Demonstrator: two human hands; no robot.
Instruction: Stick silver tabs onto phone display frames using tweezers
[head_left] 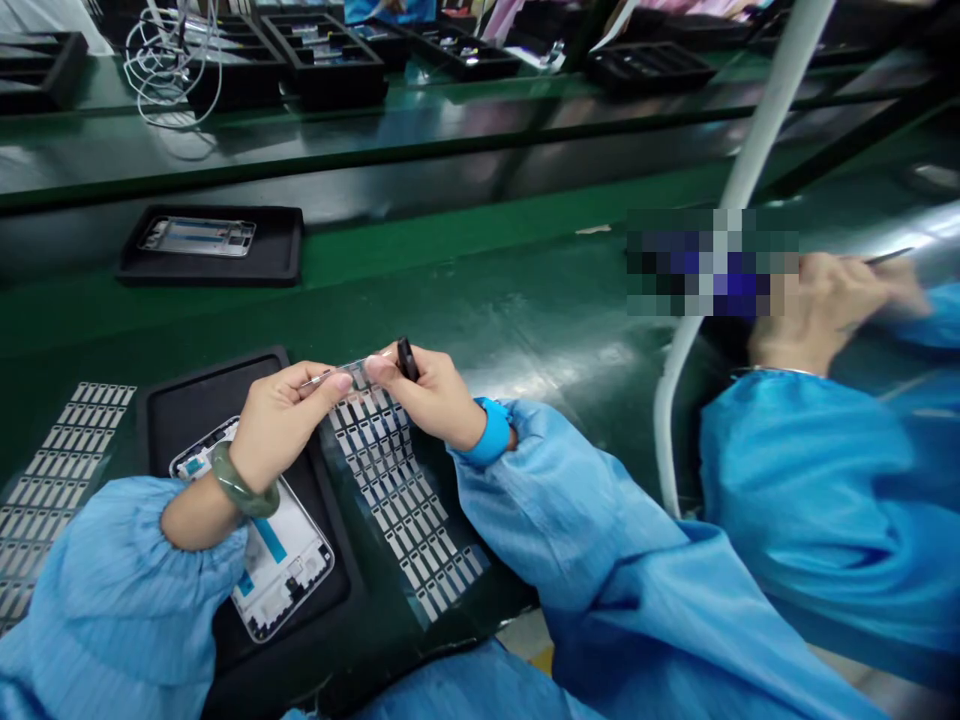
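My left hand [277, 415], a green bangle at its wrist, pinches one end of a thin, pale strip [319, 380] between thumb and fingers. At the strip's other end is my right hand [427, 390], closed with the thumb on top. A slim tool with a black end [407, 358] pokes up from the right hand; its kind does not show. Just under the hands lies a sheet of small silver-and-black adhesive pieces [409, 510]. Beneath my left forearm, a white phone or tablet frame [292, 540] with blue strips rests in a black tray [180, 410], partly hidden.
A second sheet of pieces [67, 470] lies at left. Farther back, a black tray [281, 245] holds another frame [199, 237]. A white post [671, 400] rises at right, beside a co-worker's hand [832, 305]. Black bins [322, 70] and coiled white cable [169, 75] occupy the far shelf.
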